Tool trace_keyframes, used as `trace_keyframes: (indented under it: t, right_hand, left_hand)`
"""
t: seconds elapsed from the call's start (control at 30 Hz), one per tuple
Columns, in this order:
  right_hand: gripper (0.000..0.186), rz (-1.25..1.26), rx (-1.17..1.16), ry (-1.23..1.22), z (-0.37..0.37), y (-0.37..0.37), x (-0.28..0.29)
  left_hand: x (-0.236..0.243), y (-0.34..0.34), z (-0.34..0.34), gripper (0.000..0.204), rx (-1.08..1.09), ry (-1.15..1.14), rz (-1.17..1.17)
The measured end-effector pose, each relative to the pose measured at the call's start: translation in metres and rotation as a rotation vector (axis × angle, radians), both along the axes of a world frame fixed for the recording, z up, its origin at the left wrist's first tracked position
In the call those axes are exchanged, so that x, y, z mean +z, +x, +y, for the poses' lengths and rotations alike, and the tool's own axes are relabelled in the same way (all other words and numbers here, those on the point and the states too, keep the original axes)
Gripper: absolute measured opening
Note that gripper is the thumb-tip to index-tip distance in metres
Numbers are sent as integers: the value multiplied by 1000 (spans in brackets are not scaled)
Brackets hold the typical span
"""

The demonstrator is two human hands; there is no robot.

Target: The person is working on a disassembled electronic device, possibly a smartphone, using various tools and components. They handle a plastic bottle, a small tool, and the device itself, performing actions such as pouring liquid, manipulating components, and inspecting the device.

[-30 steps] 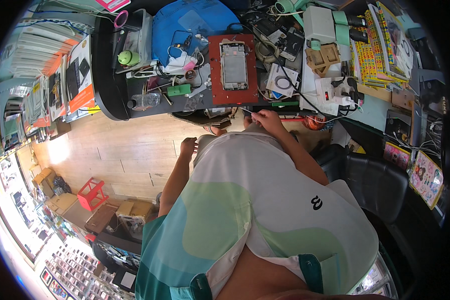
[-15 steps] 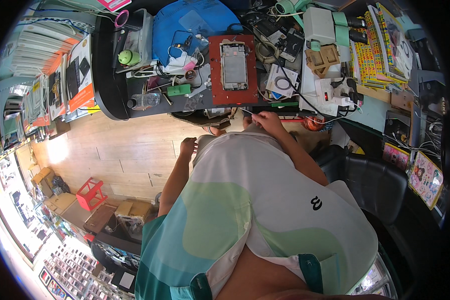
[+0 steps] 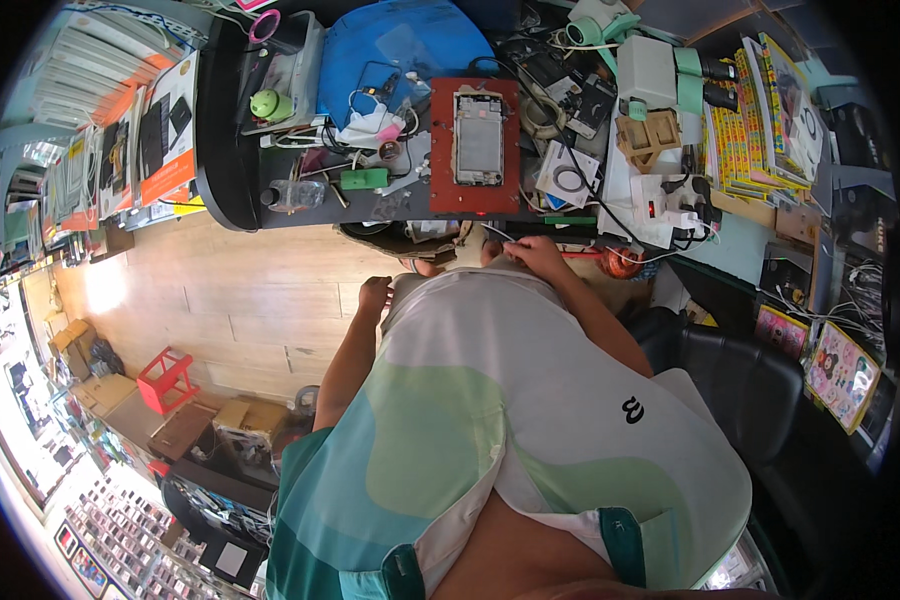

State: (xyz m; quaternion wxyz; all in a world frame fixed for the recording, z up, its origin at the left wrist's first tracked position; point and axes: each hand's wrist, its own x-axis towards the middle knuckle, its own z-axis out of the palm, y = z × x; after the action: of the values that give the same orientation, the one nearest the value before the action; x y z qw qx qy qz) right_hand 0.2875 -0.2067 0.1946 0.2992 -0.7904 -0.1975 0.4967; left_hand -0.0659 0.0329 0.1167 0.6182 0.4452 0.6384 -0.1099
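Note:
My right hand (image 3: 528,253) is closed on a thin, pale, tool-like stick (image 3: 499,230) just below the desk edge, at my waist. My left hand (image 3: 375,291) hangs at my left side beside my clothing, fingers loosely bent and holding nothing visible. Above my right hand, a red mat (image 3: 475,202) on the dark desk (image 3: 290,218) carries an opened phone housing (image 3: 478,138). A green block (image 3: 364,178), loose cables and small parts lie left of the mat. A white card (image 3: 567,175) with a dark ring is to its right.
A blue mat (image 3: 400,40), plastic bottle (image 3: 292,195), white power strip (image 3: 655,205) and stacked books (image 3: 770,120) crowd the desk. A black chair (image 3: 730,380) is at my right. Behind me at left stand a red stool (image 3: 170,380) and cardboard boxes (image 3: 250,420). Shelved stock (image 3: 110,150) lines the left.
The camera's view has shifted and tilted slightly, so the desk sits a little differently in the picture. Both hands keep nearly the same place and pose, the right still on the thin stick.

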Motion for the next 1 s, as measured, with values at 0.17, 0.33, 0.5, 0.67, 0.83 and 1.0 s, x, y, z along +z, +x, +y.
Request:
trace_keyframes:
  t: [0.17,0.33,0.5,0.67,0.83,1.0]
  right_hand:
    - [39,21,64,-18,10,2,16]
    - [46,-23,66,58,18,-2,26]
    - [42,-21,105,66,28,-4,34]
    - [42,-21,106,82,32,-3,31]
    - [41,-6,77,67,31,-5,15]
    - [39,-24,62,87,27,-2,2]
  left_hand:
    - [2,-1,-5,32,34,7,-5]
    - [3,-1,-8,32,52,15,16]
    - [-5,-11,-7,34,37,28,29]
    - [-5,-12,-8,33,64,24,10]
    - [0,-18,-8,33,45,22,21]
    - [5,-14,-7,33,29,23,18]
